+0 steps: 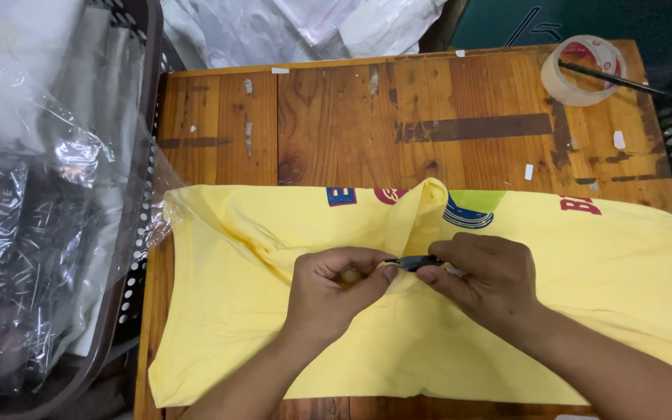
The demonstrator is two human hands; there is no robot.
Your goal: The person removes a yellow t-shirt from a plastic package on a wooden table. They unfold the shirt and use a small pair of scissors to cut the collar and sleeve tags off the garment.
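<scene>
A yellow shirt [227, 311] with coloured prints lies spread across a wooden table [351, 117], a fold raised in its middle. My left hand [328, 288] pinches a bunch of the yellow fabric between thumb and fingers. My right hand [491, 280] holds a small dark tool [414, 262], possibly a thread snipper, with its tip against the pinched fabric. Both hands meet at the shirt's centre.
A roll of clear tape [582, 68] with a pencil [631, 82] across it sits at the table's far right corner. A dark perforated basket [130, 257] holding clear plastic bags [33, 202] stands at left. White plastic sheeting [297, 27] lies beyond the table.
</scene>
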